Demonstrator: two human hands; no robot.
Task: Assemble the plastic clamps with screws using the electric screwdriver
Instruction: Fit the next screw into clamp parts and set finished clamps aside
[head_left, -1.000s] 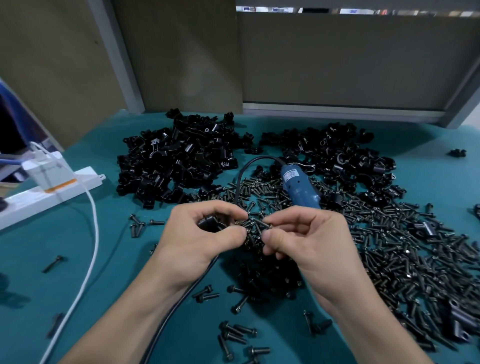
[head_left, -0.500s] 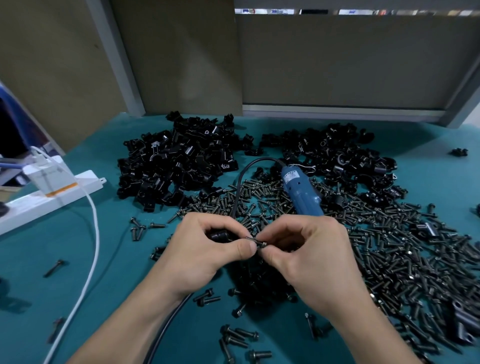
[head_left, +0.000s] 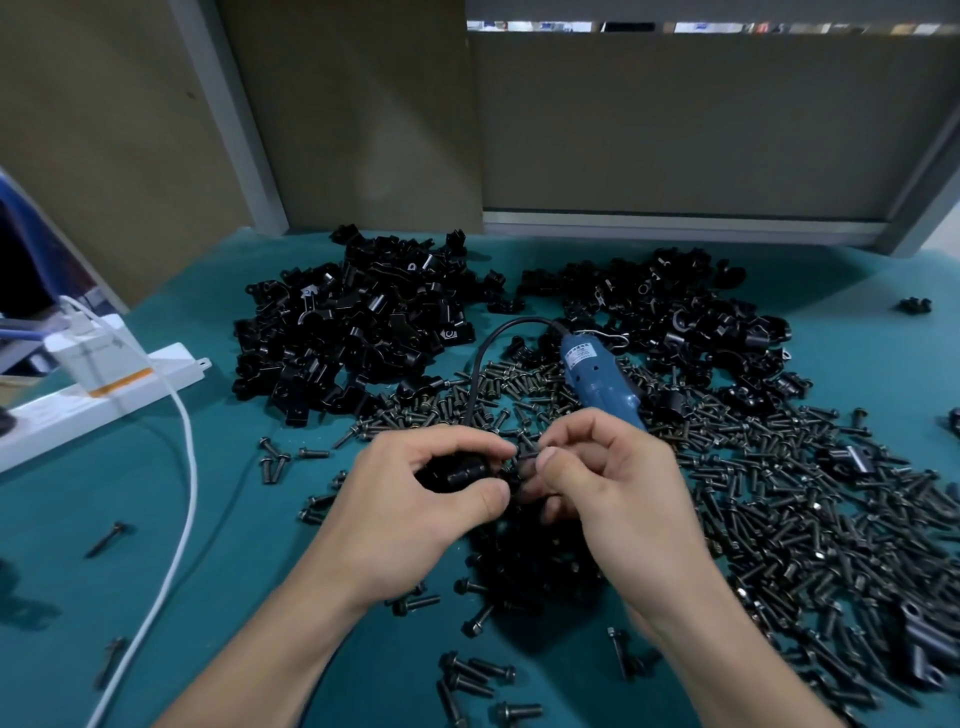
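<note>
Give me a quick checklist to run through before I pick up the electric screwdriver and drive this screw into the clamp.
1. The left hand grips the black clamp: ok.
2. The right hand pinches a screw beside the clamp: ok.
3. Screw seated in its hole: cannot tell, fingers hide it.
4. The electric screwdriver within reach: ok, it lies on the screw pile just behind both hands.
5. A hand free to take it: not ok, both are occupied.
</note>
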